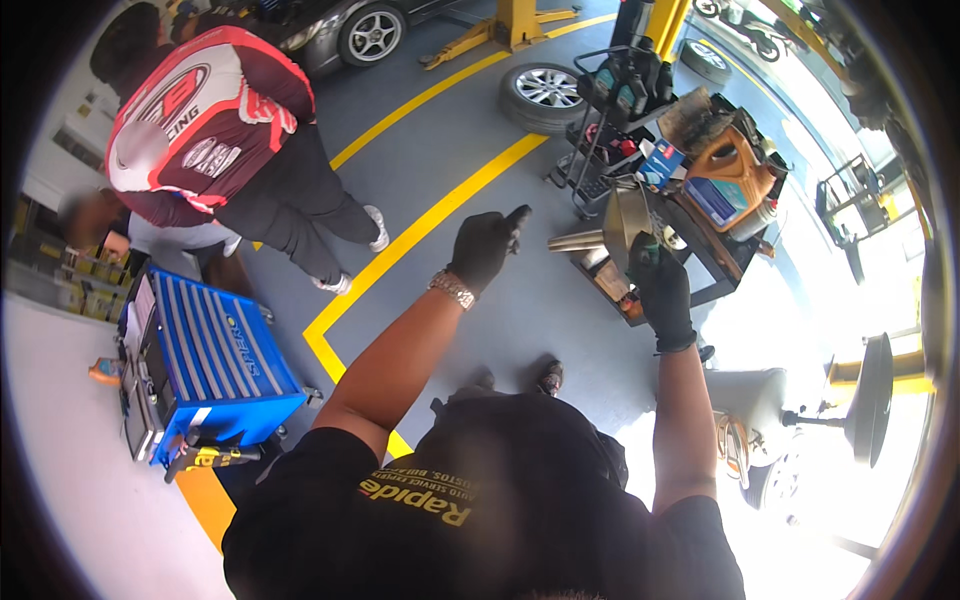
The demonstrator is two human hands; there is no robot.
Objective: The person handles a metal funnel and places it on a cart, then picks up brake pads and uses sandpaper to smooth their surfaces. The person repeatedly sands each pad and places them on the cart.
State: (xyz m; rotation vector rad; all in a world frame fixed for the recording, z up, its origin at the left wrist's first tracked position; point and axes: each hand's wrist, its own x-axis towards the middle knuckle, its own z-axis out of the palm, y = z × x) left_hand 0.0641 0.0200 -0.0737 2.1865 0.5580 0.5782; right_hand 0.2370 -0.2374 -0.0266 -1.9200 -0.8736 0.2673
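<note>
My left hand point(484, 250), in a black glove with a metal-banded watch at the wrist, hangs over the grey floor. Its fingers are partly stretched forward, and nothing shows in them. In a black glove too, my right hand point(662, 295) is raised beside a cart loaded with parts. Its fingers are closed at the near edge of a flat, grey-tan, box-like piece point(627, 214); the grip is partly hidden. Just beyond the right hand lie an orange-brown oil jug point(735, 175) and a small blue-and-white box point(661, 163) on the cart point(718, 290).
A person point(230, 130) in a red, white and black shirt stands at the far left. Nearer is a blue tool chest point(235, 345) with drawers. A wheel point(545, 95) lies on the floor beside a black bottle rack point(625, 90). A dark car point(340, 30) stands behind.
</note>
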